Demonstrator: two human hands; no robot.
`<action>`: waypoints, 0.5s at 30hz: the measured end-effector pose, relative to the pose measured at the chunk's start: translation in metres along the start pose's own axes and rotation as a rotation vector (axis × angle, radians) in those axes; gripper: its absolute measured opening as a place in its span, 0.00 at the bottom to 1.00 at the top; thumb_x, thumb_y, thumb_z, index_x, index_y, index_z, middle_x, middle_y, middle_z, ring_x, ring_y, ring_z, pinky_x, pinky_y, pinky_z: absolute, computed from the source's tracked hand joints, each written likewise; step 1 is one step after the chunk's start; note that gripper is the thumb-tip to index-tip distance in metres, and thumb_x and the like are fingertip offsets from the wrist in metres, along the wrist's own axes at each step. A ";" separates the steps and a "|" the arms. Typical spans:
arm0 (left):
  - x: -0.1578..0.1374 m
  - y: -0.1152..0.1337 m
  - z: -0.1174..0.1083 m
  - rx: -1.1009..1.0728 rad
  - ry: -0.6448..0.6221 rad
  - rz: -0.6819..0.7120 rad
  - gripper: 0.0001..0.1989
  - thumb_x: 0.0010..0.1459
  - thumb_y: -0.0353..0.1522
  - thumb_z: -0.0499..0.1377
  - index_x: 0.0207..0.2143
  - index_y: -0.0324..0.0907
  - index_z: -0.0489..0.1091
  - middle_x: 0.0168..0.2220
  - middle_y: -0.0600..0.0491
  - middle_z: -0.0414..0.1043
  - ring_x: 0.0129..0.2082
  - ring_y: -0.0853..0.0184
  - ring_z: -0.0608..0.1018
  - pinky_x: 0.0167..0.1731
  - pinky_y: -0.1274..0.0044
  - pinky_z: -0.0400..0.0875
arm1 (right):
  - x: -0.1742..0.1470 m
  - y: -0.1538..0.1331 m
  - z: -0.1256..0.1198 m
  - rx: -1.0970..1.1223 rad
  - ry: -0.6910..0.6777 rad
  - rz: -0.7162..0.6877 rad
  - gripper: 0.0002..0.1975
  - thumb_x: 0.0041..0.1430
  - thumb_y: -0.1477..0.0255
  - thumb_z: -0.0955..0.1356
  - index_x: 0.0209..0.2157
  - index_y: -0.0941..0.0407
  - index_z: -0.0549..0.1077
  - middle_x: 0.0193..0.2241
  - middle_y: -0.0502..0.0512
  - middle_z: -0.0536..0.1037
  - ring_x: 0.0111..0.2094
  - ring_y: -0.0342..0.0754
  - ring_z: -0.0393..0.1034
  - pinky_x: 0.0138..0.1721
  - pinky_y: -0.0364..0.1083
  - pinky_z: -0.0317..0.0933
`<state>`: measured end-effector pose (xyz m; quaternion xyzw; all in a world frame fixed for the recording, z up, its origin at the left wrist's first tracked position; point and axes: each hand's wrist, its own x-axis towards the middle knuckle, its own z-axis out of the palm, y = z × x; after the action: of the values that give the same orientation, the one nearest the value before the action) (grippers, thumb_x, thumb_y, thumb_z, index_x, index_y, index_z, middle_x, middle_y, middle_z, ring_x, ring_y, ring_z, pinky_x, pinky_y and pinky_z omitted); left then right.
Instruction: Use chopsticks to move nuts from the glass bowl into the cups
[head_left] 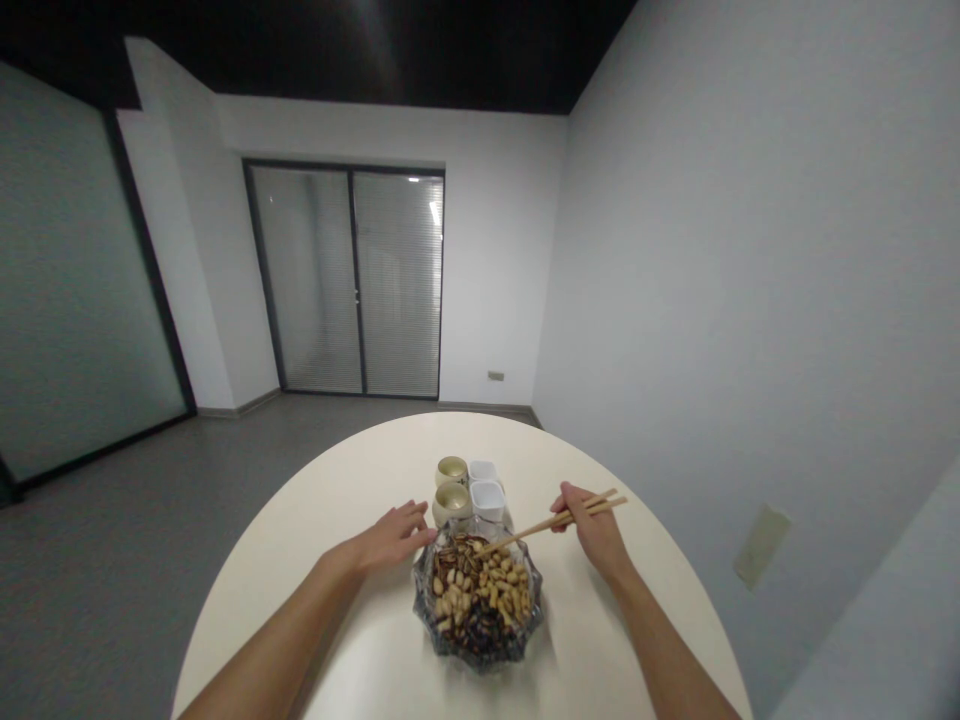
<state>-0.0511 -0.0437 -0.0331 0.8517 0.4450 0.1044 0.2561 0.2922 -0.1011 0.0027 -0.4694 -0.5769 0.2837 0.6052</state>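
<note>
Fingers (568,495) of the right hand (592,530) are clamped on wooden chopsticks (534,527), lower right of the frame, tips down at the nuts and seeds (487,580); can't tell if they've got one pinched. Those snacks sit in sorted piles in a clear scalloped bowl (535,592), bottom center. Left hand (390,538) is just left of it, fingers loosely apart, thumb right by the rim. Two greenish cups (452,503) and two white dishes (488,498) are bunched above the bowl on the pale tabletop (600,650).
</note>
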 end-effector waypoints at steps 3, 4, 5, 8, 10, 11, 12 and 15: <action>0.001 -0.001 0.000 0.009 -0.003 0.009 0.36 0.62 0.61 0.41 0.51 0.47 0.71 0.68 0.47 0.51 0.69 0.51 0.50 0.65 0.59 0.43 | -0.001 -0.002 0.001 -0.004 0.005 -0.005 0.30 0.55 0.43 0.66 0.20 0.57 0.74 0.14 0.54 0.75 0.18 0.47 0.69 0.22 0.44 0.65; 0.001 -0.001 0.000 0.009 -0.004 0.010 0.36 0.62 0.61 0.41 0.51 0.47 0.71 0.68 0.47 0.51 0.69 0.52 0.50 0.66 0.59 0.43 | -0.001 -0.002 0.001 -0.009 0.005 -0.010 0.30 0.55 0.44 0.67 0.20 0.57 0.75 0.14 0.54 0.75 0.18 0.47 0.69 0.22 0.44 0.65; 0.001 -0.002 0.000 0.010 -0.005 0.010 0.35 0.62 0.61 0.41 0.51 0.47 0.71 0.69 0.48 0.51 0.69 0.52 0.50 0.66 0.60 0.43 | -0.001 -0.003 0.001 -0.014 0.006 -0.014 0.30 0.55 0.44 0.67 0.20 0.57 0.75 0.15 0.54 0.75 0.19 0.47 0.70 0.22 0.44 0.65; 0.001 -0.003 0.000 0.012 -0.004 0.018 0.35 0.62 0.61 0.41 0.50 0.47 0.72 0.69 0.49 0.51 0.69 0.51 0.49 0.66 0.60 0.42 | -0.001 -0.003 0.001 -0.018 0.001 -0.011 0.29 0.56 0.44 0.67 0.20 0.57 0.75 0.15 0.54 0.75 0.19 0.47 0.70 0.23 0.44 0.65; 0.001 -0.003 0.000 0.005 -0.005 0.015 0.35 0.62 0.61 0.42 0.49 0.47 0.72 0.69 0.49 0.50 0.69 0.50 0.49 0.66 0.59 0.41 | 0.000 -0.003 0.000 -0.009 -0.002 -0.001 0.29 0.55 0.44 0.67 0.20 0.57 0.75 0.15 0.54 0.75 0.19 0.47 0.70 0.22 0.44 0.65; 0.001 -0.003 0.000 -0.001 -0.005 0.011 0.35 0.62 0.61 0.42 0.50 0.47 0.72 0.69 0.49 0.50 0.69 0.50 0.49 0.66 0.59 0.41 | 0.000 -0.003 0.000 -0.003 -0.004 0.003 0.29 0.55 0.44 0.67 0.20 0.57 0.75 0.15 0.54 0.75 0.18 0.47 0.70 0.22 0.44 0.65; 0.001 -0.002 0.000 -0.005 -0.006 0.005 0.35 0.62 0.61 0.42 0.50 0.47 0.72 0.69 0.49 0.50 0.69 0.50 0.49 0.66 0.59 0.41 | 0.000 -0.003 0.000 0.006 -0.006 0.004 0.29 0.55 0.44 0.67 0.20 0.57 0.75 0.15 0.54 0.75 0.18 0.47 0.70 0.22 0.44 0.65; 0.000 0.000 0.000 0.001 -0.013 -0.005 0.36 0.62 0.61 0.41 0.50 0.45 0.72 0.69 0.47 0.49 0.69 0.49 0.48 0.66 0.58 0.40 | 0.000 -0.003 0.000 0.040 0.004 -0.002 0.29 0.55 0.44 0.68 0.20 0.57 0.75 0.15 0.54 0.76 0.19 0.47 0.71 0.22 0.44 0.66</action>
<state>-0.0515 -0.0438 -0.0331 0.8516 0.4454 0.0981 0.2586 0.2912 -0.1017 0.0054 -0.4572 -0.5703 0.2936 0.6160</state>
